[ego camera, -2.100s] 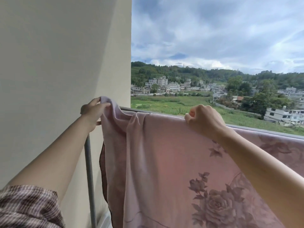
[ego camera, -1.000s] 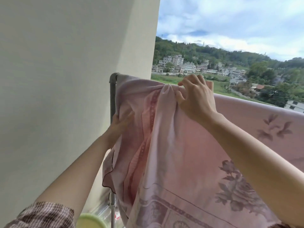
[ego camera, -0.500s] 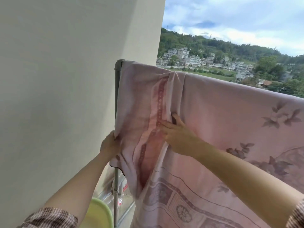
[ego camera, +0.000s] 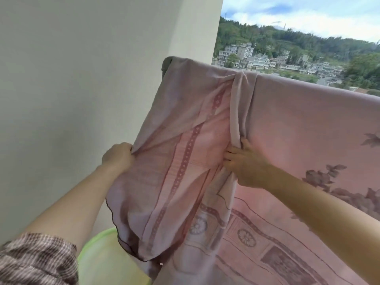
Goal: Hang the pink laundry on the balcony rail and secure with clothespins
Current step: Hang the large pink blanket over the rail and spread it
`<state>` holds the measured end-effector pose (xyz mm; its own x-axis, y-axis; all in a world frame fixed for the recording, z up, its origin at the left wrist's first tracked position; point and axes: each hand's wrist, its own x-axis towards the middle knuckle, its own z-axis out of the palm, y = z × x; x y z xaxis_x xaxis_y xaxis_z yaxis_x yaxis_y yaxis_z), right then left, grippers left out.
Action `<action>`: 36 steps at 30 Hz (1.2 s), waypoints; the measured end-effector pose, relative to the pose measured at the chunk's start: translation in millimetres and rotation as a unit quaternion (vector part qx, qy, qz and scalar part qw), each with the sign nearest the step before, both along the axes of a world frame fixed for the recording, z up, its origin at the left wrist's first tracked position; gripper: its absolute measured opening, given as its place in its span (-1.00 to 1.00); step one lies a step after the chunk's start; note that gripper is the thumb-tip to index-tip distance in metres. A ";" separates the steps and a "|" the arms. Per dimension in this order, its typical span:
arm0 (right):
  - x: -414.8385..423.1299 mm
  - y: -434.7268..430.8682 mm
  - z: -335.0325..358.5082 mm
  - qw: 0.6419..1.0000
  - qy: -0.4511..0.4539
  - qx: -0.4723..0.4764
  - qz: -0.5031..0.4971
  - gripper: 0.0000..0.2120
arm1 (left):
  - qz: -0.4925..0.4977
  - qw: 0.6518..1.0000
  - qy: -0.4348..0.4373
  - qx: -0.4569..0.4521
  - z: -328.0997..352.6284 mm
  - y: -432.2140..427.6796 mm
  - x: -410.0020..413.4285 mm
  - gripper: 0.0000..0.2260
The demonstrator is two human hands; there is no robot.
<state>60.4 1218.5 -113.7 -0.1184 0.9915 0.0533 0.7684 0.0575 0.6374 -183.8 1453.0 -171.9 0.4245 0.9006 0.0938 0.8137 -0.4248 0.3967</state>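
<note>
A large pink sheet (ego camera: 298, 124) with a floral and bordered print hangs over the balcony rail, whose grey end (ego camera: 165, 65) pokes out at the sheet's top left corner. My left hand (ego camera: 118, 156) pinches the sheet's left edge and pulls it out toward the wall. A vertical fold of the same sheet is gripped in my right hand (ego camera: 245, 163), below a bunched pleat that runs up to the rail. The rest of the rail is hidden under the cloth. No clothespins are in view.
A plain white wall (ego camera: 82, 89) stands close on the left. A light green basin (ego camera: 107, 262) sits low down beneath the sheet's hanging corner. Beyond the rail lie houses and wooded hills.
Both hands have slid down the sheet from the rail. My left hand now pulls the left edge outward, spreading the cloth. The view has tilted lower and closer.
</note>
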 end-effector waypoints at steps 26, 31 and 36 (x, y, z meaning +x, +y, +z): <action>32.6 -57.3 156.0 0.883 0.239 0.400 -0.058 -0.79 | -0.286 0.853 -0.351 0.261 171.2 -60.0 174.5 -0.80; 40.4 -91.3 164.1 0.857 0.300 0.412 -0.077 -0.77 | -0.288 0.833 -0.425 0.203 177.1 -62.4 181.1 -0.85; 55.5 -128.4 166.5 0.800 0.282 0.497 -0.186 -0.79 | -0.191 0.854 -0.438 0.208 186.1 -63.9 184.2 -0.79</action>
